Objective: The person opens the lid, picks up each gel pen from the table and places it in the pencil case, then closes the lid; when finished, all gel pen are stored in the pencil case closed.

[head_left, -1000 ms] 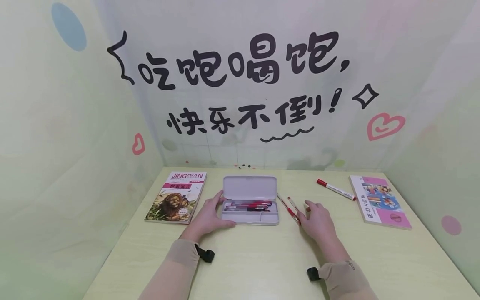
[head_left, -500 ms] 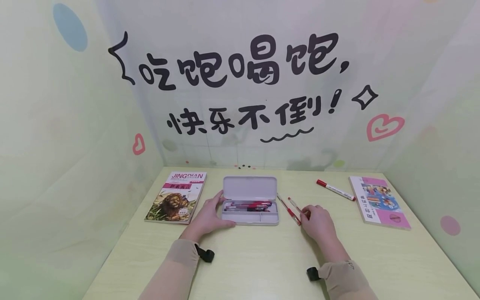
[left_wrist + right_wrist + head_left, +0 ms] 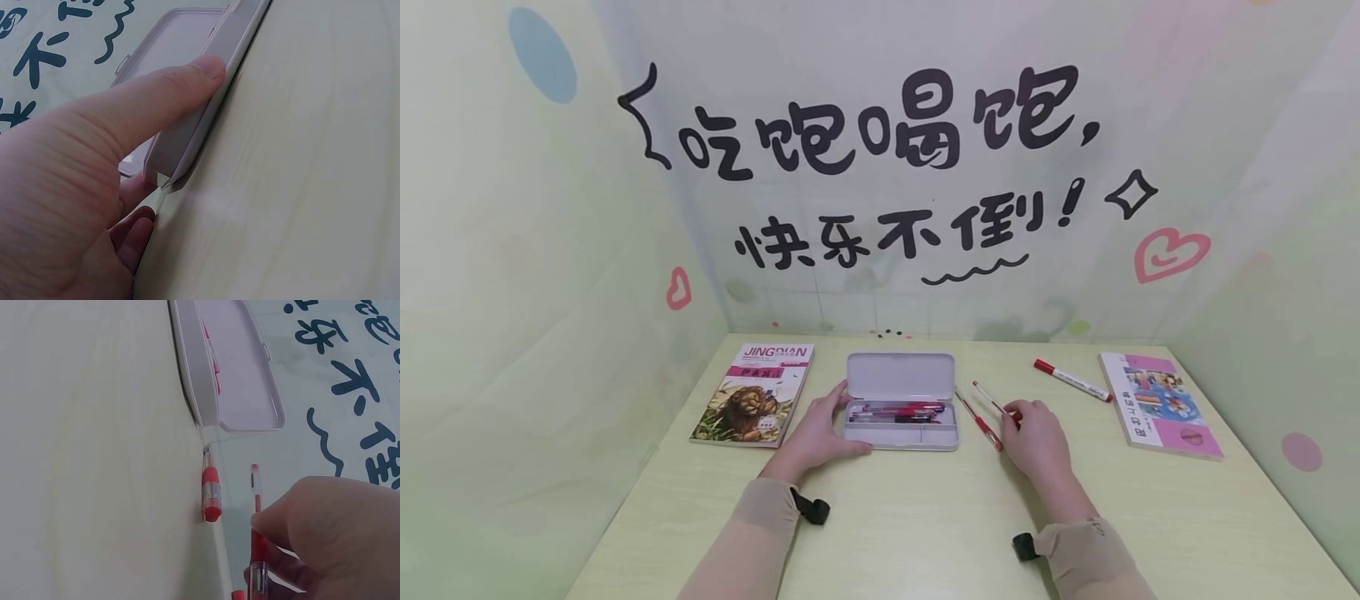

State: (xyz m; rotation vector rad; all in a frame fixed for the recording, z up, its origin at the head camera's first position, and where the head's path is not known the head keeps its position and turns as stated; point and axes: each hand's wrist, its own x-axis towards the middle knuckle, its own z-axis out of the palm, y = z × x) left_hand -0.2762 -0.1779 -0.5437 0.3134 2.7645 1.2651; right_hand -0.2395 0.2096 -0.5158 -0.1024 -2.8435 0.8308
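Note:
An open pale lilac pencil case (image 3: 900,377) lies mid-table in the head view, with several red pens (image 3: 898,411) in its rear compartment. My left hand (image 3: 816,433) holds the case at its left end; in the left wrist view the thumb (image 3: 181,87) presses on the front wall. Right of the case, my right hand (image 3: 1037,437) pinches a clear-and-red pen (image 3: 258,547) between thumb and fingers, its tip raised and pointing away to the left. A second red pen (image 3: 988,431) lies on the table between the case and that hand.
A red-and-white marker (image 3: 1072,380) lies at the back right, beside a pink-and-white book (image 3: 1165,404). On the left is a book with a lion cover (image 3: 751,396). Fabric walls with printed writing (image 3: 887,225) enclose the table's back and sides.
My right fingers have closed on the right-hand pen, and its tip has lifted and shifted slightly left and away. The left hand and the case have stayed in place.

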